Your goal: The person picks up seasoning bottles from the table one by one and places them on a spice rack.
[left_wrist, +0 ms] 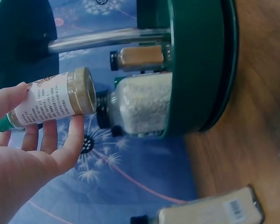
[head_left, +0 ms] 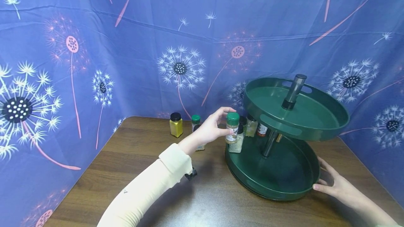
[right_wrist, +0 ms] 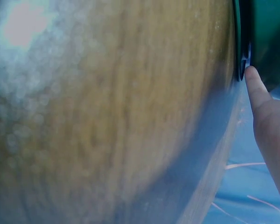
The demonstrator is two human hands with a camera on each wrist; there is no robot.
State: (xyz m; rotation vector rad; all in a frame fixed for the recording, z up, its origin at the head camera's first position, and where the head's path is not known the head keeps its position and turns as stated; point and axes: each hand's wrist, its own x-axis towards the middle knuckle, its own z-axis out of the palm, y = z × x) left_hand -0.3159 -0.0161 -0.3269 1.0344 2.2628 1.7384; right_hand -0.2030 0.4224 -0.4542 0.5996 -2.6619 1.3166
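My left hand [head_left: 212,128] holds a spice jar [head_left: 232,126] with a green cap and a printed label, thumb and fingers round it. In the left wrist view the spice jar [left_wrist: 56,97] lies across the fingers, its base near the black cap of a jar of pale grains [left_wrist: 142,103]. That jar stands at the left edge of the lower tier of a green two-tier turntable [head_left: 277,176]. My right hand [head_left: 339,186] touches the outer side of the lower tier, thumb and fingers spread apart. A fingertip [right_wrist: 252,74] meets the green wall in the right wrist view.
More spice jars [head_left: 251,126] stand at the back of the lower tier, under the upper tier [head_left: 315,111]. A yellow jar [head_left: 176,125] and a green-capped jar [head_left: 195,121] stand on the wooden table [head_left: 142,157]. A tan jar [left_wrist: 210,210] is partly behind my left forearm. Blue patterned cloth [head_left: 142,45] hangs behind.
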